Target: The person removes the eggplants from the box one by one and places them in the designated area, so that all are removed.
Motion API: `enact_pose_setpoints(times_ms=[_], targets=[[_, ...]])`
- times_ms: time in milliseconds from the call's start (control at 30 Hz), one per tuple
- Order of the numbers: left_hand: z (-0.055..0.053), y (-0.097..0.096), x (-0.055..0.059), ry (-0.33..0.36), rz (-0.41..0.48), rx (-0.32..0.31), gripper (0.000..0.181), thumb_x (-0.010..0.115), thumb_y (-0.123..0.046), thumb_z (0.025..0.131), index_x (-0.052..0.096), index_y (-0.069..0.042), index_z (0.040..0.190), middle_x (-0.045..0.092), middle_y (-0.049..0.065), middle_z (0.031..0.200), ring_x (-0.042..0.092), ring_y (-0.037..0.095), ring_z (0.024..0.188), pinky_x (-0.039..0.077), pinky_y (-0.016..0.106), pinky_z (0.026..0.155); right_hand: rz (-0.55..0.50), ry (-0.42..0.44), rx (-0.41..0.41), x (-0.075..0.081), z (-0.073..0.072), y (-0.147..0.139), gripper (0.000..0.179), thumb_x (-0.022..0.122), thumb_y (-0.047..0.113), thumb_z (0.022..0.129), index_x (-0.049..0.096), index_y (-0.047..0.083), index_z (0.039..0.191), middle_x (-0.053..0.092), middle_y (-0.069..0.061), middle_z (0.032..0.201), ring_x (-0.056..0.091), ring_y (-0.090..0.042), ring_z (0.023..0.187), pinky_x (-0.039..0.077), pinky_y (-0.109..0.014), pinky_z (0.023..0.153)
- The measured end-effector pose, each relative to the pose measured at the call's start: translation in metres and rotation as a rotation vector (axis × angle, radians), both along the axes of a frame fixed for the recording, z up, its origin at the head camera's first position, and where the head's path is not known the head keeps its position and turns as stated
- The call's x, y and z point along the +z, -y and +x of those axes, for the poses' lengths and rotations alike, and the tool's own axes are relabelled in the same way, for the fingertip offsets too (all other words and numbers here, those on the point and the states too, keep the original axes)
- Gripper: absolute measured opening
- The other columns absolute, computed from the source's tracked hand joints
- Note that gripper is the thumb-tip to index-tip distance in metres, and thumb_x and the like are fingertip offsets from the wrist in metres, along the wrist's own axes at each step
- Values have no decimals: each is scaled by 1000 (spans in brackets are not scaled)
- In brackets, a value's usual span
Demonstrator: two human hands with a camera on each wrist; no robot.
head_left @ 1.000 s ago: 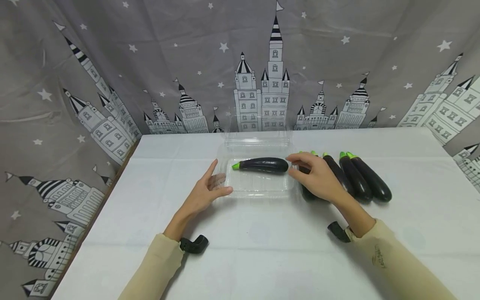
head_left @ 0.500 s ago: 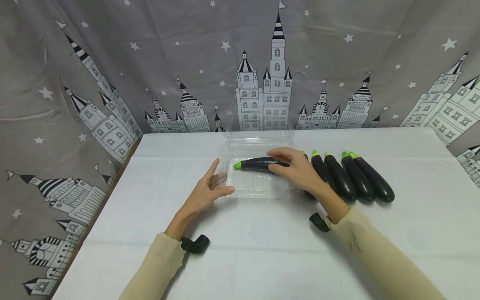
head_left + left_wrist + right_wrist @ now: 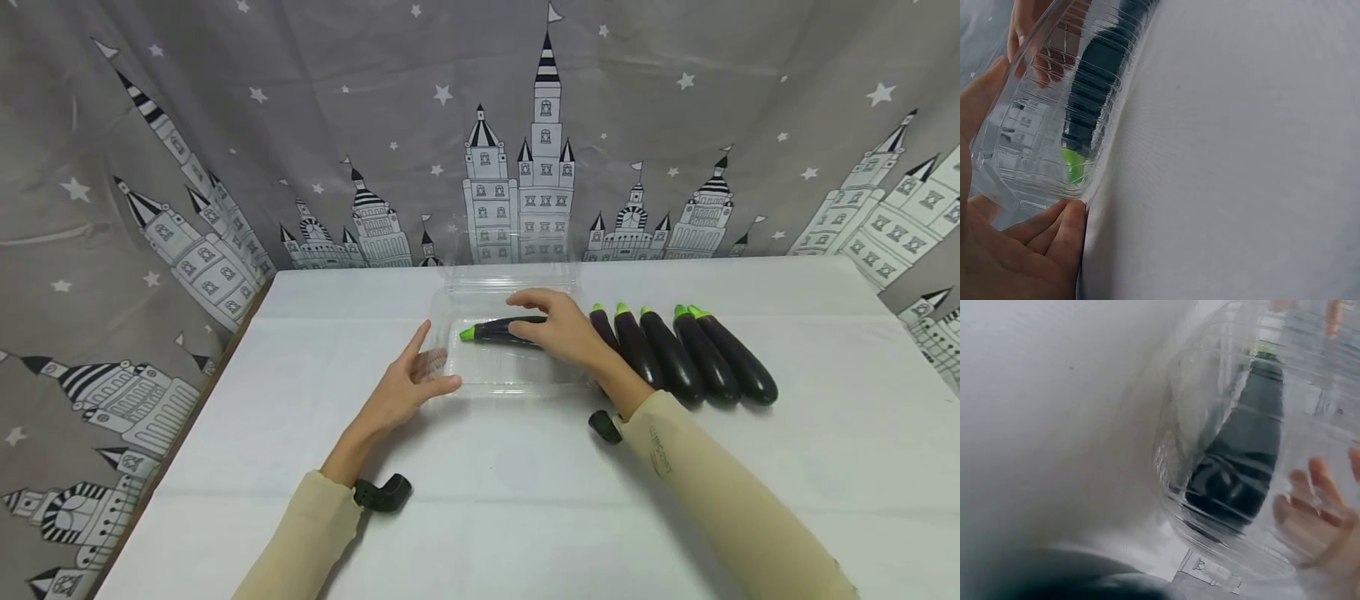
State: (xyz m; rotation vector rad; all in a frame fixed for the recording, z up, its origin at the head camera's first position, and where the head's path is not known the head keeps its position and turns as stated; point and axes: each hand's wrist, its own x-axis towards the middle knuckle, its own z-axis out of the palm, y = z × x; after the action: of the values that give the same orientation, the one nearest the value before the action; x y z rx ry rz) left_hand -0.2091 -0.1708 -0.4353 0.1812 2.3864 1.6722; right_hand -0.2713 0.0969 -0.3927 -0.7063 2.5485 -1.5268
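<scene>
In the head view an eggplant [image 3: 495,330] with a green stem end lies crosswise in a clear plastic clamshell container [image 3: 498,379], whose lid stands raised at the back. My left hand [image 3: 397,392] is at the container's left side, thumb and fingers spread; its fingertips touch the ribbed wall in the left wrist view. Above the eggplant's thick end is my right hand [image 3: 558,329], thumb and fingers parted and partly hiding it. Through the clear wall in the right wrist view, the fingers [image 3: 1316,494] appear beside the eggplant [image 3: 1241,450], apart from it.
Several more eggplants [image 3: 671,358] lie side by side right of the container, stems to the back. Under everything is a white-covered table [image 3: 487,517], with a grey castle-print curtain [image 3: 337,108] behind and at the sides.
My right hand has moved left from beside the loose eggplants to above the eggplant in the container. The left hand stays at the container's left side.
</scene>
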Motion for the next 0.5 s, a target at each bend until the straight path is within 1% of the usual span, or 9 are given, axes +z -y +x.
enact_pose_setpoints(times_ms=[133,233,433,500], targets=[[0,1,-2,1,4,-4,101,77,-30,88,6,-28,160,38,24,150,38,35,139,30,50,112,24,23,-2,-4,-5,4,41,69,16,90,64,3,129,59,-10,134,47,-27,132,33,-47,110],[0,1,-3,3,1,-2,102,77,-30,88,6,-28,160,38,25,150,39,35,138,31,51,111,41,35,7,-7,-7,6,44,69,16,89,63,1,130,59,-12,134,46,-28,133,33,-50,110],[0,0,-1,0,7,2,102,77,-29,88,6,-27,161,40,26,149,41,35,136,31,53,111,124,-3,12,-14,-8,10,46,70,15,87,62,-1,130,61,-13,132,51,-28,129,36,-43,109],[0,0,-1,-2,13,-2,102,77,-28,88,6,-26,161,40,26,148,42,36,135,31,53,110,134,-7,9,-14,-8,11,46,71,14,86,62,-1,130,61,-13,132,52,-28,126,37,-43,108]])
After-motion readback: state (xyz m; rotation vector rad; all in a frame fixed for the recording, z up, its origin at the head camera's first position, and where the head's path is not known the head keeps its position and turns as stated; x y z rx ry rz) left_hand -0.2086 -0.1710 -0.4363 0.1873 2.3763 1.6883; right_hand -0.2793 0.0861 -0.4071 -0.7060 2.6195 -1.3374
